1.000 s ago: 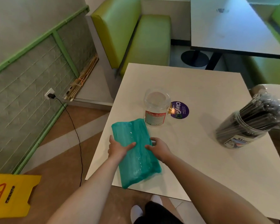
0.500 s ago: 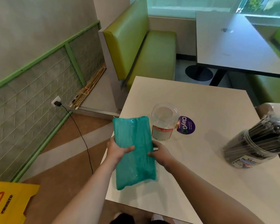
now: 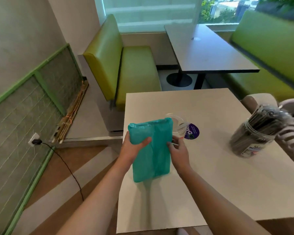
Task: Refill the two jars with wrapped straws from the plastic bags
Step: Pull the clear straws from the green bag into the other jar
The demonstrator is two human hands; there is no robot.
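White table [image 3: 210, 175] between green booths. Left hand [image 3: 131, 149] and right hand [image 3: 178, 151] both curl round a teal plastic bag [image 3: 150, 150], opaque, full, held upright. Empty clear jar [image 3: 177, 126] just beyond right hand; straw-filled jar [image 3: 256, 133] far right.

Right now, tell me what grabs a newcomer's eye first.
A teal plastic bag, held up in both hands over the near edge of the white table, left hand and right hand gripping its sides. Behind it stands an empty clear jar; at the right, a tilted jar of dark straws.
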